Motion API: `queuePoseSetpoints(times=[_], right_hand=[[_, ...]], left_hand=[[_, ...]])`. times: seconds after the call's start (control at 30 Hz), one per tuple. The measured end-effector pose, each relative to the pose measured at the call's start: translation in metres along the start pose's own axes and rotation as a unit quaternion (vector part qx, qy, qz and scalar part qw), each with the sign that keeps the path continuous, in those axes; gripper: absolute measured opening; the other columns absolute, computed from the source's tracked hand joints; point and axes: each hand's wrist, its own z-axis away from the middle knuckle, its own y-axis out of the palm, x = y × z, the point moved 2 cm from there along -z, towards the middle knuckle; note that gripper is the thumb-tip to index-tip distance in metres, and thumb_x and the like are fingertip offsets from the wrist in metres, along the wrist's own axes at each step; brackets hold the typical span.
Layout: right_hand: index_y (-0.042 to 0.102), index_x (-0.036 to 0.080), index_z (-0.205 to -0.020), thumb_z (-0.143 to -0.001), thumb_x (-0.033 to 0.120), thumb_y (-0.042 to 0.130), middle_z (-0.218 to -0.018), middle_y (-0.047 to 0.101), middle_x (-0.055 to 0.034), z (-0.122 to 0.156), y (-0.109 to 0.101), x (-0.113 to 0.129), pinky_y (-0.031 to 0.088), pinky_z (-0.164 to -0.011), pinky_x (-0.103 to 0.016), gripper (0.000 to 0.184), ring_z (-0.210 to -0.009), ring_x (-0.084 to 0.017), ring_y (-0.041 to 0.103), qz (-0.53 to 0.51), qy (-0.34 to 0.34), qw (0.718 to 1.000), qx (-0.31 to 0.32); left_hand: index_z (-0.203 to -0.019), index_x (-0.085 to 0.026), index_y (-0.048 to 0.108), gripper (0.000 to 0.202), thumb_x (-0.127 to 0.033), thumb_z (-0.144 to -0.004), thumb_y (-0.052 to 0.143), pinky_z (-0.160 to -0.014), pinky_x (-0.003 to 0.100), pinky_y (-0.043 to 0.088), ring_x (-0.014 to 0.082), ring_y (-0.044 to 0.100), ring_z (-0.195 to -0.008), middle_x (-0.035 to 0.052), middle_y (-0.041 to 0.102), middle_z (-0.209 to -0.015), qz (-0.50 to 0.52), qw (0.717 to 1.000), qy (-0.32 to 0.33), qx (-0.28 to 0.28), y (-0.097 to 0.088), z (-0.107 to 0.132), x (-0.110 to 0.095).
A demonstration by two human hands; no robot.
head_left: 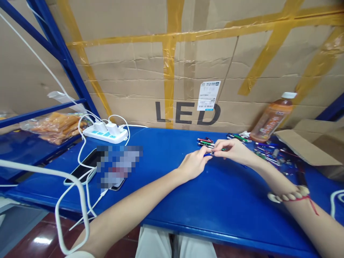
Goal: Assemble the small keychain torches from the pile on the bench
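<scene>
My left hand (192,165) is closed in a pinch around a slim blue pen (208,154), its wrist low over the blue tabletop. The fingertips of my right hand (233,152) meet the left ones and pinch the pen's silver end, though the fingers cover most of it. Just beyond the fingertips, a few pens (205,142) in red, green and black lie side by side. To the right of my right hand is a loose pile of pens and small shiny parts (271,156). More green and dark pens (239,137) rest behind that hand.
A bottle of brown drink (272,120) leans at the back right, near an open cardboard box (311,143). At left are a white power strip (106,134) with cables and two phones (83,168). A large taped carton (139,79) walls off the back.
</scene>
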Motion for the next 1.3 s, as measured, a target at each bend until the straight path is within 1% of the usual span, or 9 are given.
queuePoseSetpoints(times=[0.23, 0.43, 0.53, 0.7, 0.9, 1.0, 1.1, 1.2, 1.3], right_hand=[[0.061, 0.018, -0.05, -0.055, 0.056, 0.07, -0.06, 0.062, -0.0047, -0.001, 0.002, 0.001, 0.044, -0.053, -0.027, 0.04, -0.055, -0.014, 0.054, 0.023, 0.007, 1.0, -0.018], [0.06, 0.017, -0.059, -0.051, 0.058, 0.071, -0.049, 0.057, -0.0012, -0.001, 0.006, -0.001, 0.04, -0.043, -0.024, 0.043, -0.043, -0.01, 0.047, 0.012, 0.077, 0.997, -0.028], [0.06, 0.017, -0.058, -0.053, 0.058, 0.07, -0.052, 0.058, -0.0022, -0.001, 0.005, -0.002, 0.04, -0.044, -0.024, 0.043, -0.044, -0.01, 0.048, 0.022, 0.068, 0.997, -0.034], [0.059, 0.016, -0.059, -0.057, 0.057, 0.069, -0.057, 0.059, -0.0034, 0.0, 0.004, -0.006, 0.04, -0.042, -0.024, 0.041, -0.046, -0.011, 0.049, 0.032, 0.058, 0.998, -0.02], [0.059, 0.016, -0.06, -0.061, 0.056, 0.067, -0.053, 0.058, -0.0023, 0.0, 0.004, -0.009, 0.04, -0.044, -0.024, 0.041, -0.046, -0.01, 0.048, 0.055, 0.056, 0.997, -0.008], [0.061, 0.016, -0.065, -0.06, 0.058, 0.067, -0.052, 0.057, -0.0015, 0.0, 0.005, -0.007, 0.04, -0.044, -0.023, 0.043, -0.046, -0.01, 0.048, 0.059, 0.058, 0.996, -0.02], [0.064, 0.016, -0.07, -0.06, 0.06, 0.066, -0.058, 0.059, -0.0031, -0.001, 0.007, -0.006, 0.042, -0.045, -0.024, 0.045, -0.047, -0.011, 0.05, 0.057, 0.046, 0.997, -0.036], [0.065, 0.016, -0.064, -0.062, 0.059, 0.065, -0.065, 0.06, -0.0049, -0.001, 0.01, -0.006, 0.043, -0.045, -0.025, 0.043, -0.047, -0.01, 0.051, 0.05, 0.02, 0.998, -0.041], [0.065, 0.017, -0.065, -0.066, 0.057, 0.063, -0.069, 0.059, -0.0055, 0.0, 0.013, -0.008, 0.042, -0.042, -0.024, 0.041, -0.046, -0.01, 0.051, 0.046, 0.012, 0.998, -0.03]], left_hand=[[-0.107, -0.022, 0.046, 0.019, -0.026, -0.09, 0.038, -0.076, 0.03, 0.047, 0.0182, 0.063, -0.082, 0.0027, 0.065, -0.089, -0.004, 1.0, 0.02, -0.014, 0.005, -0.002, 0.007], [-0.109, -0.023, 0.045, 0.021, -0.027, -0.09, 0.037, -0.075, 0.03, 0.048, 0.0183, 0.063, -0.082, 0.0032, 0.065, -0.095, -0.009, 1.0, 0.013, -0.021, 0.005, -0.002, 0.009], [-0.109, -0.023, 0.045, 0.021, -0.028, -0.091, 0.037, -0.074, 0.03, 0.048, 0.0182, 0.063, -0.081, 0.003, 0.065, -0.094, -0.008, 1.0, 0.005, -0.018, 0.004, -0.002, 0.008], [-0.109, -0.022, 0.044, 0.02, -0.028, -0.09, 0.037, -0.073, 0.032, 0.049, 0.0203, 0.064, -0.082, 0.0034, 0.066, -0.09, -0.012, 1.0, 0.003, -0.015, 0.004, -0.002, 0.008], [-0.109, -0.023, 0.044, 0.02, -0.028, -0.091, 0.036, -0.075, 0.031, 0.049, 0.019, 0.063, -0.085, 0.0021, 0.065, -0.092, -0.015, 1.0, 0.002, -0.012, 0.004, -0.002, 0.009], [-0.109, -0.024, 0.043, 0.021, -0.028, -0.091, 0.036, -0.076, 0.03, 0.048, 0.0185, 0.063, -0.086, 0.0015, 0.065, -0.093, -0.019, 1.0, 0.0, -0.012, 0.003, -0.002, 0.009], [-0.11, -0.024, 0.043, 0.021, -0.029, -0.091, 0.036, -0.076, 0.03, 0.048, 0.0179, 0.063, -0.085, 0.0013, 0.066, -0.092, -0.014, 1.0, -0.014, -0.016, 0.002, -0.003, 0.01], [-0.11, -0.025, 0.043, 0.021, -0.031, -0.091, 0.034, -0.076, 0.031, 0.048, 0.0183, 0.063, -0.084, 0.0004, 0.066, -0.09, -0.02, 0.999, -0.035, -0.02, 0.002, -0.004, 0.011], [-0.109, -0.026, 0.044, 0.022, -0.033, -0.092, 0.033, -0.075, 0.033, 0.048, 0.0195, 0.064, -0.084, -0.0004, 0.066, -0.088, -0.04, 0.998, -0.054, -0.021, 0.003, -0.005, 0.012]])
